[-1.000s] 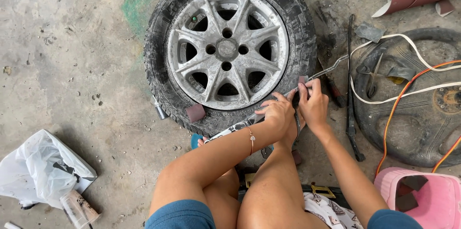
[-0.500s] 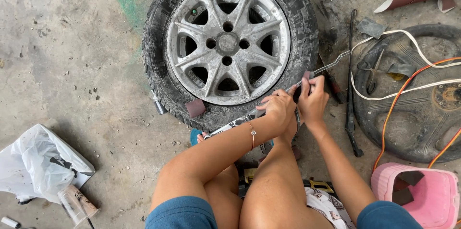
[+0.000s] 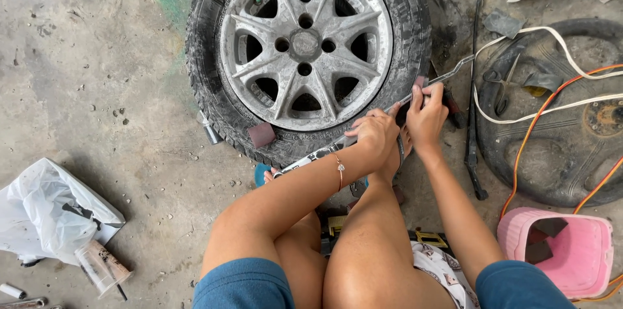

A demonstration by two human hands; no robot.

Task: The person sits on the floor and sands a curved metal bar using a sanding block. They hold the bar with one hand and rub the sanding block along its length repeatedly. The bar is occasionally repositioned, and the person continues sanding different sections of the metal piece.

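Both your hands sit at the tyre (image 3: 214,82) lower-right edge; L hand (image 3: 375,135) fingers curled down on the metal bar (image 3: 448,75) by the rim (image 3: 305,40); R hand (image 3: 428,118) fingers wrapped tight round same bar, thumb on top; bar runs up-right past fingertips toward the old tyre (image 3: 558,166) on concrete floor (image 3: 84,75).

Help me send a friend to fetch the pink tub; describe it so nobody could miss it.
Start at the big tyre with the silver alloy wheel. Go past the person's right hand to the second, dark wheel lying flat. The pink tub sits just below it, the only bright pink plastic thing on the grey floor.
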